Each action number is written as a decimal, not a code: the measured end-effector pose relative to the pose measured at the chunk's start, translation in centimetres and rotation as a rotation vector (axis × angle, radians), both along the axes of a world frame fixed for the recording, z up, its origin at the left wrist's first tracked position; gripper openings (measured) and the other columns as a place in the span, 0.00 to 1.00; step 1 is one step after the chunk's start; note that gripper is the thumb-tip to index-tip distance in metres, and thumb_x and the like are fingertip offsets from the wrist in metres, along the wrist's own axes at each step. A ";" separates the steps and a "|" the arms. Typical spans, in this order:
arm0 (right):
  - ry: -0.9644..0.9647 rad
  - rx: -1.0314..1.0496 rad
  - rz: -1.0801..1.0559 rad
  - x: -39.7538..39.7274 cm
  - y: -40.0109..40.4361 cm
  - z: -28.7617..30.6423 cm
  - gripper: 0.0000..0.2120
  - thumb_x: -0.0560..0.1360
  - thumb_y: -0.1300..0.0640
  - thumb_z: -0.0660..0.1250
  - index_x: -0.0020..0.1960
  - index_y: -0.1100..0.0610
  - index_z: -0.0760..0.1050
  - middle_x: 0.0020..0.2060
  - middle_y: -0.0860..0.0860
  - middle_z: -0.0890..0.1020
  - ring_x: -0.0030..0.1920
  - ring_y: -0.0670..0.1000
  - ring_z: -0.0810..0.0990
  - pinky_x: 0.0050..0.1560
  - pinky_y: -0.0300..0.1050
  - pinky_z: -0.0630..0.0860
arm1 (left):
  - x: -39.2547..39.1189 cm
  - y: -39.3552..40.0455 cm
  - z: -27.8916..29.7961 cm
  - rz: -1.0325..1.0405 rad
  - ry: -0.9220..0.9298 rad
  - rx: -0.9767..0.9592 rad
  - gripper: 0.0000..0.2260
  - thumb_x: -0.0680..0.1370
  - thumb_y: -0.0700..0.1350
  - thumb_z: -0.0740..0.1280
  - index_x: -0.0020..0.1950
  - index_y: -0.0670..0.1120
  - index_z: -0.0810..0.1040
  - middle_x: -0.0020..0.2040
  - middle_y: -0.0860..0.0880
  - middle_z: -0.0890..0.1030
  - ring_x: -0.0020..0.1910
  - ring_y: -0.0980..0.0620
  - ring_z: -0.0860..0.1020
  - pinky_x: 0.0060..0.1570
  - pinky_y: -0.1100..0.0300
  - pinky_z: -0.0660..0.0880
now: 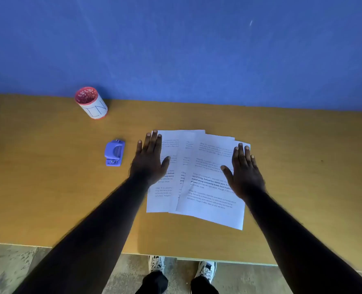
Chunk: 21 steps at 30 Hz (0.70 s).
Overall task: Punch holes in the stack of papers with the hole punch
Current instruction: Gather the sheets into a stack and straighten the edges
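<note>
Two flat, open hands, left (149, 161) and right (244, 170), grasping nothing, pressed on fanned white printed papers (205, 187) mid-surface, long axes running away from the viewer; small blue plastic hole punch (114, 153) lying lengthwise just left.

Table (48, 187): stands against the wall (176, 49), which runs behind its far edge. Papers (207, 198): several printed sheets fanned out loosely on the table, centre-right, each overlapping the next, the rightmost sheet on top and tilted. Left hand (149, 161): flat, palm down, on the left edge of the papers. Right hand (244, 172): flat on their right edge (fingers spread, pointing toward the wall). Hole punch (114, 153): on the table just left of the left hand, apart from the papers. Cup (91, 102): upright, behind and left of the hole punch, near the wall, with small scraps in it. Shoes (205, 270): on the floor before the table's near edge.
</note>
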State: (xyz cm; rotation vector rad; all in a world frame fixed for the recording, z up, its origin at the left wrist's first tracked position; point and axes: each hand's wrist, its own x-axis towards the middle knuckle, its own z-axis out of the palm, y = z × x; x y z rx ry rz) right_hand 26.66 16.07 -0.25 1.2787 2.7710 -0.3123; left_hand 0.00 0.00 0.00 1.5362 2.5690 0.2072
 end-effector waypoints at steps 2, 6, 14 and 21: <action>-0.017 -0.030 -0.013 0.3 -0.5 -0.5 0.38 0.82 0.39 0.49 0.80 0.64 0.44 0.81 0.58 0.45 0.81 0.57 0.43 0.80 0.51 0.45 | 0.3 -0.6 -0.6 0.017 -0.022 -0.044 0.34 0.80 0.57 0.54 0.80 0.42 0.47 0.82 0.45 0.44 0.80 0.45 0.43 0.77 0.46 0.43; -0.064 -0.089 0.001 0.9 -1.9 -2.4 0.38 0.82 0.39 0.49 0.80 0.63 0.43 0.81 0.58 0.44 0.81 0.56 0.41 0.80 0.51 0.45 | 1.5 -2.2 -2.4 0.050 -0.086 -0.130 0.35 0.80 0.57 0.55 0.80 0.42 0.45 0.82 0.45 0.43 0.80 0.46 0.41 0.77 0.48 0.41; -0.154 -0.217 -0.056 1.9 -3.1 -4.0 0.40 0.81 0.37 0.50 0.81 0.59 0.39 0.81 0.55 0.40 0.80 0.62 0.39 0.79 0.61 0.45 | 3.0 -3.5 -3.4 0.328 -0.259 -0.190 0.43 0.76 0.64 0.60 0.80 0.44 0.43 0.82 0.47 0.45 0.81 0.47 0.46 0.77 0.42 0.47; -0.171 -0.264 -0.052 1.8 -2.9 -4.1 0.40 0.80 0.36 0.51 0.81 0.57 0.38 0.81 0.54 0.37 0.80 0.63 0.39 0.78 0.66 0.45 | 3.5 -3.4 -2.9 0.400 -0.298 -0.252 0.56 0.66 0.68 0.71 0.80 0.45 0.42 0.82 0.46 0.44 0.80 0.44 0.45 0.74 0.35 0.53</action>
